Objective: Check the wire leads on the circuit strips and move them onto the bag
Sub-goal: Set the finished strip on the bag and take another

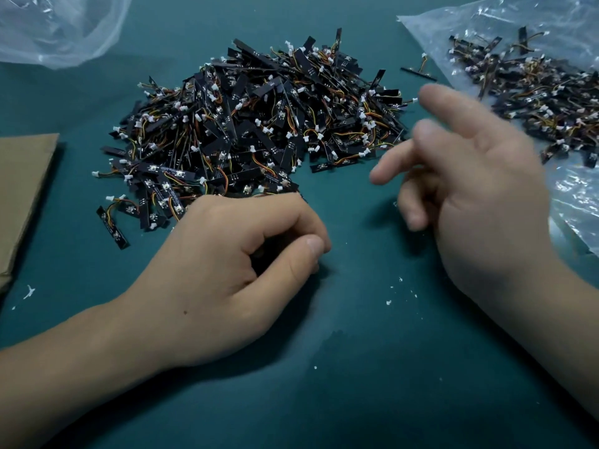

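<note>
A big heap of black circuit strips (252, 124) with orange and yellow wire leads and white plugs lies on the teal table. A smaller heap of strips (534, 92) rests on a clear plastic bag (577, 196) at the right. My left hand (233, 273) sits at the heap's near edge, fingers curled with thumb against forefinger; whether it pinches a strip is hidden. My right hand (470, 189) hovers blurred between heap and bag, fingers spread, holding nothing. One strip (418, 72) lies alone between the heaps.
Another clear plastic bag (55, 27) lies at the back left. A flat piece of brown cardboard (22, 196) sits at the left edge. Small white crumbs (389, 301) dot the teal table surface (356, 384) near me.
</note>
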The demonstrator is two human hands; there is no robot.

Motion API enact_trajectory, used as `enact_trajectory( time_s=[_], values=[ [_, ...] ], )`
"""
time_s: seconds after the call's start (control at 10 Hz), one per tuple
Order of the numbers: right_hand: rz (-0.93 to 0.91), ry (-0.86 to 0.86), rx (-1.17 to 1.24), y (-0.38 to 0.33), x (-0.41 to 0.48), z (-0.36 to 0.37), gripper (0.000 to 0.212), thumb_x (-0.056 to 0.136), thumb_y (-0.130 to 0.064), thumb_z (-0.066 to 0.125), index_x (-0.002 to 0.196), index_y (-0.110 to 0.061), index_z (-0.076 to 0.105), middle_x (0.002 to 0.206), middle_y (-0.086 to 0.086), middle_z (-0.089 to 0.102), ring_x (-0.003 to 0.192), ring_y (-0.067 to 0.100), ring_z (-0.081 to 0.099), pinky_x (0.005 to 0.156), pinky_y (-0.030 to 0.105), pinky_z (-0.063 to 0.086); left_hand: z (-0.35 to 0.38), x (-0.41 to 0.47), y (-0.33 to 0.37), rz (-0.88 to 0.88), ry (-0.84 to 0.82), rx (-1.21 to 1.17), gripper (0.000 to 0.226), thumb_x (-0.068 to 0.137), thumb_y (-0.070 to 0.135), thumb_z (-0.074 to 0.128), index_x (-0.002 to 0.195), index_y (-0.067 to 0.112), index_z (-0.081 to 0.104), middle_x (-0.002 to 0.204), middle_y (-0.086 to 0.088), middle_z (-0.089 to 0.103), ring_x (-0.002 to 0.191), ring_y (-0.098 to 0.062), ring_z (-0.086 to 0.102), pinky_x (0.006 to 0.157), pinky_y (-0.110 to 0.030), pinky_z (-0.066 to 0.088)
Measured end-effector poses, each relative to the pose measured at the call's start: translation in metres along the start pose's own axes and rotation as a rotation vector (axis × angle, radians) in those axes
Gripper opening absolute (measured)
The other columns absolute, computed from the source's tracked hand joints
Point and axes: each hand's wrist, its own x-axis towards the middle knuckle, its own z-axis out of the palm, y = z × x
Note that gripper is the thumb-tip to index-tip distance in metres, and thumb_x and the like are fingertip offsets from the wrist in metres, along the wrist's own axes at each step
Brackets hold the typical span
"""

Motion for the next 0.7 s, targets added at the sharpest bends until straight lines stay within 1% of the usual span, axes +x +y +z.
enact_trajectory(
  time_s=[0.1,0.2,0.3,0.4,0.5,0.6,0.7],
  values=[
    [-0.076,-0.218,-0.192,0.001,-0.01,0.006,0.022,0.099,-0.016,0.057,0.116,-0.017,0.071,0.065,0.003,0.071,0.04,0.004,0.05,0.045,0.011,0.038,0.004,-0.001,-0.002,0.0,0.048,0.239,0.013,0.091,0.028,0.058,0.099,0.027,0.069,0.112,0.013,0.068,0.111,-0.016,0.061,0.096,-0.043,0.043],
    [-0.107,-0.37,-0.366,0.001,-0.015,0.007,0.016,0.098,-0.015,0.06,0.097,-0.021,0.075,0.063,0.0,0.07,0.047,0.003,0.058,0.053,0.006,0.039,0.007,-0.002,-0.003,-0.196,-0.025,0.485,0.039,0.088,0.05,0.047,0.124,0.038,0.056,0.152,0.01,0.043,0.146,-0.023,0.03,0.109,-0.048,0.021],
    [-0.117,-0.413,-0.438,0.001,-0.017,0.007,0.016,0.098,-0.017,0.06,0.096,-0.024,0.075,0.064,-0.004,0.07,0.053,0.004,0.062,0.056,0.005,0.04,0.008,-0.004,-0.005,-0.195,-0.091,0.493,0.047,0.089,0.051,0.043,0.132,0.037,0.051,0.155,0.008,0.041,0.147,-0.024,0.03,0.111,-0.047,0.022],
    [-0.121,-0.416,-0.434,0.0,-0.017,0.006,0.016,0.097,-0.016,0.061,0.095,-0.024,0.075,0.063,-0.005,0.07,0.052,0.004,0.062,0.056,0.005,0.039,0.007,-0.003,-0.004,-0.122,-0.02,0.479,0.036,0.09,0.031,0.054,0.125,0.036,0.058,0.134,0.017,0.057,0.135,-0.02,0.045,0.105,-0.042,0.025],
    [-0.132,-0.419,-0.444,0.0,-0.017,0.006,0.017,0.098,-0.016,0.061,0.095,-0.024,0.075,0.064,-0.005,0.07,0.052,0.003,0.061,0.055,0.004,0.039,0.006,0.002,-0.008,-0.08,0.093,0.454,0.03,0.085,0.015,0.063,0.108,0.033,0.07,0.105,0.019,0.067,0.113,-0.016,0.056,0.098,-0.035,0.023],
    [-0.133,-0.421,-0.471,0.0,-0.018,0.007,0.015,0.098,-0.017,0.062,0.096,-0.024,0.074,0.064,-0.006,0.07,0.054,0.002,0.063,0.056,0.004,0.039,0.003,0.008,-0.012,0.025,0.097,0.447,0.018,0.087,0.006,0.07,0.096,0.021,0.074,0.094,0.008,0.071,0.096,-0.014,0.053,0.1,-0.006,0.014],
    [-0.145,-0.427,-0.5,-0.001,-0.018,0.007,0.009,0.096,-0.026,0.065,0.099,-0.027,0.073,0.065,-0.004,0.07,0.051,0.008,0.058,0.055,0.01,0.04,-0.004,0.009,-0.01,-0.029,0.021,0.365,0.013,0.089,0.013,0.066,0.098,0.02,0.073,0.097,0.006,0.07,0.097,-0.016,0.056,0.098,-0.004,0.017]
  ],
)
